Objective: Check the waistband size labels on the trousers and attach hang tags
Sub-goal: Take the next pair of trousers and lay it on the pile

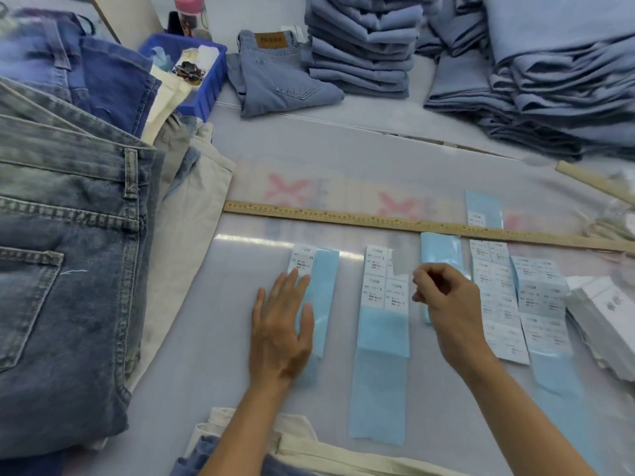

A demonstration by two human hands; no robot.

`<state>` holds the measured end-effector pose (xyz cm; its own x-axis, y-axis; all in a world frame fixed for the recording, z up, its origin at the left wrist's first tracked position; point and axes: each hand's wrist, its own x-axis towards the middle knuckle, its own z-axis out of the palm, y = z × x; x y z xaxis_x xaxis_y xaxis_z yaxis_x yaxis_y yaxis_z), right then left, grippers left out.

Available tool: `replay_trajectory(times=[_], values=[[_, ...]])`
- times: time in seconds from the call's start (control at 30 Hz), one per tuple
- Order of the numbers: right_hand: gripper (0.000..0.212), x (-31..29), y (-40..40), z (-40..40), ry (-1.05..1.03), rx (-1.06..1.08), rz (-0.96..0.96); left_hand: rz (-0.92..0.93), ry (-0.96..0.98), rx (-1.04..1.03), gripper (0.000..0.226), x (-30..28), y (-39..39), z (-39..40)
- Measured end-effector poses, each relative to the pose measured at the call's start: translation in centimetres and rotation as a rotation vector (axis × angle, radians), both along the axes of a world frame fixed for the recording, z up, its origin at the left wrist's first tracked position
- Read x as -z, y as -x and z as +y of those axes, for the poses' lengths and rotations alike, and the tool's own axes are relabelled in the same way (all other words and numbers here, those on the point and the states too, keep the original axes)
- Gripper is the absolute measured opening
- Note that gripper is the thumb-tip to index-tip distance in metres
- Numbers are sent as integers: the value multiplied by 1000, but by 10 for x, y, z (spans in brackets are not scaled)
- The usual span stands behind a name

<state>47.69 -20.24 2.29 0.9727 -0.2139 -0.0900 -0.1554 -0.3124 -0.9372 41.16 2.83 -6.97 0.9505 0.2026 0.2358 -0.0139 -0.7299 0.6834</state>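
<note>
Head view, looking down on the table, and the wooden ruler point(378, 219) running across it is our landmark. Just below the ruler lie blue backing strips carrying white size stickers. The left hand point(280, 333) lies flat, fingers straight, pressing down the leftmost strip point(323, 293), fingertips right beside its XS sticker point(302, 261). The right hand point(446, 297) hovers further right below the ruler, fingers curled in a pinch over a plain blue strip point(439, 250); it looks to be lifting something thin, though what sits between the fingertips is too small to tell. The S stickers point(385, 281) lie between the two hands.

Both forearms reach in from the bottom edge, the right wrist cocked and raised, the left palm low.

The trousers? Dark denim jeans point(68, 252) are heaped left of the ruler's end, and light blue folded pairs point(360, 46) are stacked well above it.

To do this well, I'd say: keep the flat hand firm so the backing stays put, peel slowly from a corner, and match the sticker's letter to the waistband label before tagging.
</note>
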Motion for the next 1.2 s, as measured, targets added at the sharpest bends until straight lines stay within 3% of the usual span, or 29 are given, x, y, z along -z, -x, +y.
replay_trajectory(times=[0.07,0.1,0.2,0.33,0.5,0.6,0.63,0.7,0.73,0.8,0.87,0.93,1.0,1.2], values=[[15,0,40,-8,-71,46,62,-148,131,-79,43,3,2,7],[14,0,59,-9,-100,56,93,-191,96,-107,41,4,2,9],[15,-3,106,-10,-216,133,149,-171,-246,-24,33,4,7,0],[16,-11,157,-15,-353,232,194,2,-534,135,36,-3,12,-14],[16,-30,198,-34,-367,269,182,360,-531,132,51,-25,29,-29],[22,-53,209,-45,-250,159,105,548,-357,23,63,-69,20,-39],[24,-62,211,-49,-178,119,35,534,-297,-33,60,-88,19,-44],[24,-78,214,-60,130,44,-226,327,-137,-114,33,-123,31,-65],[17,-84,214,-67,335,-18,-385,239,35,-73,20,-140,46,-80],[7,-91,214,-81,649,-141,-642,247,458,111,38,-169,82,-116],[9,-97,211,-91,787,-205,-748,370,720,241,53,-192,114,-147],[11,-100,210,-101,880,-296,-794,473,821,285,56,-201,133,-168],[7,-100,211,-113,969,-437,-824,500,882,279,40,-200,143,-180],[12,-97,221,-142,1032,-600,-837,472,859,200,32,-193,150,-198]])
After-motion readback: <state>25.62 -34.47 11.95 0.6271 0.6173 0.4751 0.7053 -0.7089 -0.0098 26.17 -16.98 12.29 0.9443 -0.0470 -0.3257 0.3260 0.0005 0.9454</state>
